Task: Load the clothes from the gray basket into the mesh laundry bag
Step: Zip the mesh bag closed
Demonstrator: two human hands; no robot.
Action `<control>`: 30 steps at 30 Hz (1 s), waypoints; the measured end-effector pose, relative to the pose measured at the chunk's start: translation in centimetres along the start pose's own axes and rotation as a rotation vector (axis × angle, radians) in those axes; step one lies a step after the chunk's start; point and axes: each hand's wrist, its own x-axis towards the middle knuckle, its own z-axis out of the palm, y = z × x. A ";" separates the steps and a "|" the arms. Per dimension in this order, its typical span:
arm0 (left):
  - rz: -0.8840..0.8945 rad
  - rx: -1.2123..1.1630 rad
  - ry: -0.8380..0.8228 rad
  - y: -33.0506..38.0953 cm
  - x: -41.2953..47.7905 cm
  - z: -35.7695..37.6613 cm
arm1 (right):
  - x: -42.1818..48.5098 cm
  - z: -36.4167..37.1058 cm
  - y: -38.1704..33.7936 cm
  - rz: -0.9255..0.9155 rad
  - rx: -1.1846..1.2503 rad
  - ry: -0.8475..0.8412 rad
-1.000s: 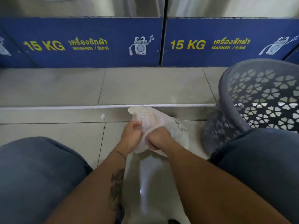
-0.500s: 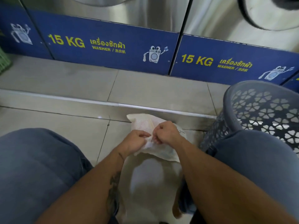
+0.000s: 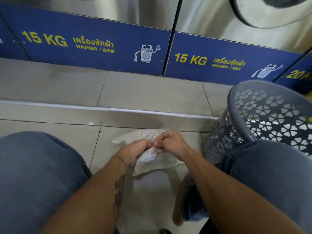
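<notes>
Between the knees on the tiled floor [image 3: 50, 125], the white mesh laundry bag [image 3: 148, 137] lies limp. The left hand [image 3: 135, 150] and right hand [image 3: 170, 143] pinch its bunched edge. It looks light and floppy; grip the opening's rim. The gray perforated plastic basket [image 3: 270, 115] stands at the right.

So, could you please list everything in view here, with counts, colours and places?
Mesh bag: one, white, on the floor between the knees, pinched by both hands.
Basket: one, gray, perforated, right, beside the right knee; contents unclear.
Washers: two steel fronts, far side.
Panels: blue, yellow "15 KG" lettering, below the washers; a "20" panel at far right.
Floor: beige tiles, one step.
Knees: two, blue jeans.
Left hand: closed on the bag.
Right hand: closed on the bag.
</notes>
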 end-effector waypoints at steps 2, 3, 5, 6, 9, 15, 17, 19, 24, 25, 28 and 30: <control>0.012 0.068 0.092 0.0 0.2 0.2 | 0.2 0.2 0.6 -0.027 -0.047 -0.004; 0.022 0.086 0.122 0.1 0.3 0.2 | 0.3 0.4 0.8 -0.047 -0.080 0.000; -0.012 0.052 0.062 0.3 0.6 0.4 | 0.4 0.7 1.2 -0.079 -0.126 0.019; -0.042 0.025 0.014 0.3 0.6 0.4 | 0.5 0.8 1.4 -0.090 -0.136 0.033; -0.108 0.022 -0.024 0.1 1.0 0.2 | 0.6 1.1 1.7 -0.118 -0.162 0.048; -0.033 -0.033 0.089 0.0 1.6 -1.0 | 0.2 1.1 2.0 -0.110 -0.275 0.015; 0.011 -0.032 0.147 0.1 1.8 -1.1 | 0.1 1.0 2.0 -0.106 -0.275 0.025; 0.059 -0.029 0.213 0.2 1.9 -1.0 | 0.1 1.0 1.7 -0.100 -0.226 0.052; 0.101 0.020 0.254 0.3 1.6 -0.8 | 0.5 1.7 1.1 0.091 0.015 0.001; 0.107 0.023 0.260 0.3 1.7 -0.8 | 0.6 1.8 1.1 0.122 0.015 -0.007; 0.115 0.034 0.279 0.0 1.8 -0.9 | 0.8 1.8 1.3 0.176 -0.074 -0.012; 0.132 0.030 0.280 -0.1 2.0 -0.9 | 0.9 1.7 1.5 0.182 -0.251 -0.037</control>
